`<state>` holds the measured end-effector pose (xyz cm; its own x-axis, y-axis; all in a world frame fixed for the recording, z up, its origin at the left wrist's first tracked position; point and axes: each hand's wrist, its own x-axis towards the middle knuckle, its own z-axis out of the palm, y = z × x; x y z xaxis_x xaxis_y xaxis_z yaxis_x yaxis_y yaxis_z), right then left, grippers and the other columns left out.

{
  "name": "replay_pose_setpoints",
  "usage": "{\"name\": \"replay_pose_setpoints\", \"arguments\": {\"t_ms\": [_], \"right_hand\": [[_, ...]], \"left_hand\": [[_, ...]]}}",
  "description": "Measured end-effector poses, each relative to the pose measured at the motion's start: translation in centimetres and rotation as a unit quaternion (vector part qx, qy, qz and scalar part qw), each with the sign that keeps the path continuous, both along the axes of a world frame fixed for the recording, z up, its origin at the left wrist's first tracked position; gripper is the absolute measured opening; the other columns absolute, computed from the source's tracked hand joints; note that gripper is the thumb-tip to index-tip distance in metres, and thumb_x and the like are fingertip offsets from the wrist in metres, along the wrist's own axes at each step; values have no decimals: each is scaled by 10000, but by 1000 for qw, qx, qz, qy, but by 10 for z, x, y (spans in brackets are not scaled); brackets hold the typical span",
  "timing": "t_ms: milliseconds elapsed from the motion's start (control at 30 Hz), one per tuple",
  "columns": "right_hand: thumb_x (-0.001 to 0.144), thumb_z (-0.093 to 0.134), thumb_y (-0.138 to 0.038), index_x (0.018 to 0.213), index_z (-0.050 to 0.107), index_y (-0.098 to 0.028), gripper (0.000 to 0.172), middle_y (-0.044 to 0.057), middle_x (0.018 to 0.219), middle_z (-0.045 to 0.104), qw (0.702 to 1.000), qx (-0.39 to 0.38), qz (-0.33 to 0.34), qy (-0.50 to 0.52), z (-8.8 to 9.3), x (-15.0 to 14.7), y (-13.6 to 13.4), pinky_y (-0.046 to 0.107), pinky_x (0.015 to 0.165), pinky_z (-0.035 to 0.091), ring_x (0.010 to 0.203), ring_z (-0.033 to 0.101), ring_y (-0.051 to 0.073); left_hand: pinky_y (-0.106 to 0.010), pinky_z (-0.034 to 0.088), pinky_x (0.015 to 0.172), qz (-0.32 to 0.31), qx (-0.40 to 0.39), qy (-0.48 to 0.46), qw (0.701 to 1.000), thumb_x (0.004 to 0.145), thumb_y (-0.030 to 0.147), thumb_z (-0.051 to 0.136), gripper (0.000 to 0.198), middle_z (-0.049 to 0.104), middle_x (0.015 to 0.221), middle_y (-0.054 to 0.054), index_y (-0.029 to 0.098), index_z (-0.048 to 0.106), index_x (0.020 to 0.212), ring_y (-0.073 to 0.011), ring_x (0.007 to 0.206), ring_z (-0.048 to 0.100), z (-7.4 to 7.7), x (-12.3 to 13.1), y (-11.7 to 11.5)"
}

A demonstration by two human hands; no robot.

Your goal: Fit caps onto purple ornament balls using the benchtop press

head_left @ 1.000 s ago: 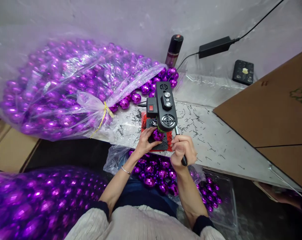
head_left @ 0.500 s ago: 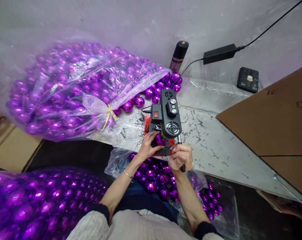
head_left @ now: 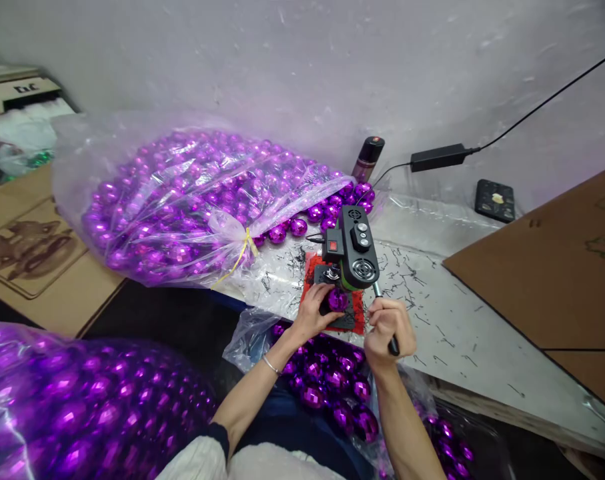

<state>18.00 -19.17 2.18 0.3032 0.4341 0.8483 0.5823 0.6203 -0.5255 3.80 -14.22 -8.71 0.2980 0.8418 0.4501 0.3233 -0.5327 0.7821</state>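
A small black bench press machine point(head_left: 351, 248) with a red switch stands on a red mat at the table's near edge. My left hand point(head_left: 313, 312) curls around a shiny purple faceted ball point(head_left: 337, 300) and holds it under the machine's head. My right hand point(head_left: 388, 327) is closed around the machine's black-tipped lever handle point(head_left: 385, 316). Below my hands an open plastic bag point(head_left: 332, 380) holds several more purple balls.
A big tied clear bag of purple balls point(head_left: 182, 207) lies on the table's left, another point(head_left: 82, 413) at the lower left. A spray can point(head_left: 367, 159), a power adapter point(head_left: 438, 158) and a small black device point(head_left: 495, 199) sit near the wall. Cardboard sheets point(head_left: 557, 267) cover the right. Black shavings litter the table point(head_left: 432, 320).
The view has tilted up and shifted, so more wall and the left boxes show. Both hands keep their hold on the ball and the lever.
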Motion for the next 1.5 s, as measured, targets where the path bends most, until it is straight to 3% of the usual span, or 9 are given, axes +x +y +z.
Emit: {"name": "replay_pose_setpoints", "arguments": {"t_ms": [167, 300, 367, 467, 633, 800, 1033, 1200, 1500], "right_hand": [[1033, 520, -149, 666, 546, -210, 373, 0, 696, 607, 998, -58, 9, 13, 34, 1, -9, 293, 592, 456, 673, 619, 141], [1035, 510, -167, 660, 547, -221, 381, -5, 648, 580, 999, -39, 6, 6, 25, -1, -8, 310, 585, 449, 661, 622, 160], [1034, 516, -169, 662, 546, -224, 377, -4, 648, 581, 999, -31, 3, 8, 19, -2, -7, 314, 575, 448, 655, 620, 164], [1029, 525, -163, 665, 542, -225, 370, -5, 653, 579, 1000, -24, 0, 16, 15, -3, -6, 315, 564, 450, 646, 612, 161], [1028, 522, -158, 678, 549, -217, 357, -6, 681, 602, 1000, -9, 2, 3, 18, -3, -4, 305, 563, 445, 639, 610, 145], [1023, 515, -126, 682, 529, -222, 355, -22, 643, 565, 1000, -9, 7, 3, 24, -5, -3, 301, 574, 443, 644, 619, 147], [1032, 511, -143, 687, 536, -224, 355, -13, 643, 570, 1000, -19, 12, 4, 27, -5, -3, 306, 583, 432, 661, 623, 155], [1052, 509, -185, 690, 537, -227, 365, -6, 664, 590, 1000, -24, -1, -7, 26, -4, -4, 307, 599, 433, 659, 624, 151], [1069, 492, -223, 679, 517, -231, 391, 1, 678, 589, 999, -48, -18, -6, 36, -6, -3, 319, 612, 439, 667, 610, 149]], "left_hand": [[-613, 537, 1173, 61, 96, 21, 993, 985, 417, 738, 633, 696, 1387, -169, 241, 460, 1526, -326, 1342, 687, -20, -19, -49], [-692, 505, 1168, 45, 155, 69, 984, 814, 785, 760, 1081, 679, 1414, -249, 186, 361, 1620, -411, 1333, 684, -24, -48, -68], [-673, 490, 1190, 48, 157, 100, 981, 885, 764, 691, 985, 657, 1461, -252, 181, 393, 1622, -407, 1370, 658, -13, -60, -46], [-599, 453, 1244, 123, 111, 162, 973, 1052, 291, 525, 484, 653, 1494, -197, 211, 543, 1529, -330, 1433, 611, 19, -72, 22], [-665, 395, 1231, 181, 22, 303, 935, 909, -18, 451, 562, 576, 1552, -261, 131, 619, 1424, -386, 1504, 510, 67, -81, 138], [-569, 488, 1124, 194, -26, 358, 913, 945, 6, 447, 479, 645, 1399, -269, 114, 634, 1373, -371, 1359, 586, 81, -87, 169], [-520, 530, 1106, 123, -135, 90, 979, 872, 340, 821, 652, 728, 1312, -177, 155, 581, 1449, -357, 1242, 691, 88, -87, 137], [-451, 556, 1125, -17, -299, -175, 938, 873, 533, 799, 659, 755, 1359, -151, 179, 623, 1401, -293, 1261, 726, 56, -66, 65], [-457, 522, 1196, 35, -301, -203, 931, 875, 661, 767, 695, 739, 1426, -128, 189, 673, 1377, -302, 1347, 689, 28, -35, 7]]}}
